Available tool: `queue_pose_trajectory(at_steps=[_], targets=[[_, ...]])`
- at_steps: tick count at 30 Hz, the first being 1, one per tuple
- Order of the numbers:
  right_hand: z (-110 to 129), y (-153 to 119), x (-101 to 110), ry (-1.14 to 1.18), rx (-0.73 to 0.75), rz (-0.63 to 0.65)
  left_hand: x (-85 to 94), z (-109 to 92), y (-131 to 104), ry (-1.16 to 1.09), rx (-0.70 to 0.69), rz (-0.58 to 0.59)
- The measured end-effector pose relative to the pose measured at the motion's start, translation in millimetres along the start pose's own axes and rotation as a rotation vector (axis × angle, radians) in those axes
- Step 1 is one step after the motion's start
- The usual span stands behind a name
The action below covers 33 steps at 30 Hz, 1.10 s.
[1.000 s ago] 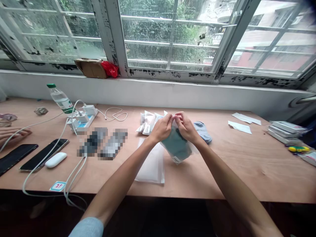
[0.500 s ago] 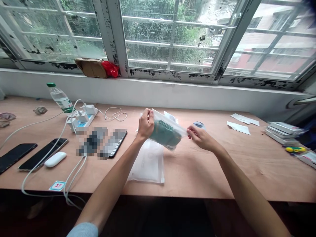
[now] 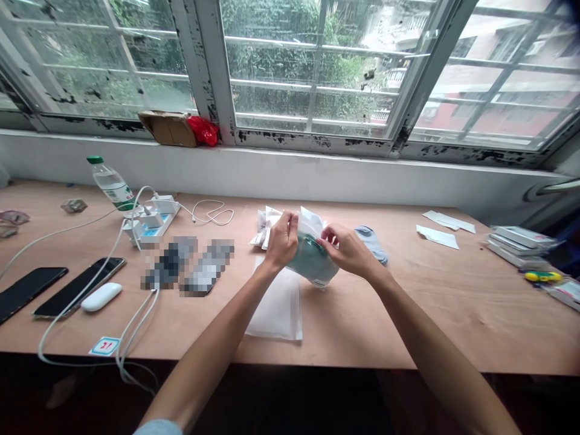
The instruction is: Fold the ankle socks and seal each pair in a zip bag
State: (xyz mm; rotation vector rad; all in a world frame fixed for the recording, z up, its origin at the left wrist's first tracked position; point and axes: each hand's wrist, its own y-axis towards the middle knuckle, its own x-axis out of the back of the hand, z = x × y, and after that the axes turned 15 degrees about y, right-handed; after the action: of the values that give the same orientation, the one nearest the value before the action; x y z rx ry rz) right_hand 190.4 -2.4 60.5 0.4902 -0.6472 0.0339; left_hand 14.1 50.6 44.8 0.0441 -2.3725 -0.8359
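A frosted plastic bag [image 3: 312, 266] with something dark green folded inside is held up above the table. My left hand [image 3: 283, 238] is closed on its upper left edge, thumb up. At the bag's upper right, my right hand [image 3: 342, 244] pinches the edge between thumb and fingers. Beneath the bag, a flat white translucent bag [image 3: 276, 308] lies on the wooden table [image 3: 408, 314]. Behind my left hand are white packets [image 3: 261, 232], partly covered. A grey-blue folded cloth item [image 3: 372, 244] lies just beyond my right wrist.
To the left are two dark phones [image 3: 81, 287], a white earbud case [image 3: 102, 296], cables, a power strip [image 3: 158, 220] and a water bottle [image 3: 113, 184]. Paper slips [image 3: 437, 235] and stacked boxes [image 3: 521, 241] with a yellow cutter [image 3: 542, 277] lie at right. The table's front edge is close.
My right hand has moved left and in to the bag's top, closer to my left hand. My left hand has shifted slightly right and down, and the bag has shifted a little to the right.
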Motion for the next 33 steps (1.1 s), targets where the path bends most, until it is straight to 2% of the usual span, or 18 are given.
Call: queue_pose_trajectory(at_steps=[7,9,11,14,16,17,19,20,25,27,29,33], targets=[[4.0,1.2,9.4,0.337,-0.135,-0.015,-2.3,1.8,-2.9,0.01,-0.006,-0.042],[6.1,3.9,14.5,0.348,-0.172,0.079,-3.3,-0.1,-4.8,0.021,-0.023,-0.04],[8.2,7.1,17.9,0.32,-0.192,0.228,-4.7,-3.9,-7.4,0.023,-0.054,-0.047],[8.8,11.4,17.3,0.279,-0.16,0.403,-6.4,-11.1,-10.7,0.016,-0.103,-0.037],[7.8,11.9,14.3,0.262,-0.124,0.46,-6.0,-14.2,-11.2,0.018,-0.119,-0.026],[7.1,11.1,12.7,0.253,-0.111,0.45,-5.1,-14.6,-10.8,0.021,-0.115,-0.027],[5.7,8.1,9.6,0.26,-0.094,0.338,-2.3,-12.6,-9.2,0.026,-0.066,-0.048],[4.8,6.3,8.0,0.288,-0.09,0.228,-0.6,-10.4,-8.3,0.025,-0.025,-0.065],[-3.9,6.1,-1.1,0.725,-0.11,-0.474,10.5,6.9,-2.5,0.009,0.173,-0.142],[-8.0,10.3,-3.0,0.904,-0.121,-0.671,17.0,14.4,2.8,0.012,0.19,-0.109],[-11.9,13.7,-1.9,1.016,-0.134,-0.78,24.8,21.5,10.8,0.028,0.176,-0.021],[-24.8,14.5,10.3,1.09,-0.167,-0.823,40.3,35.4,26.7,0.137,0.117,0.213]])
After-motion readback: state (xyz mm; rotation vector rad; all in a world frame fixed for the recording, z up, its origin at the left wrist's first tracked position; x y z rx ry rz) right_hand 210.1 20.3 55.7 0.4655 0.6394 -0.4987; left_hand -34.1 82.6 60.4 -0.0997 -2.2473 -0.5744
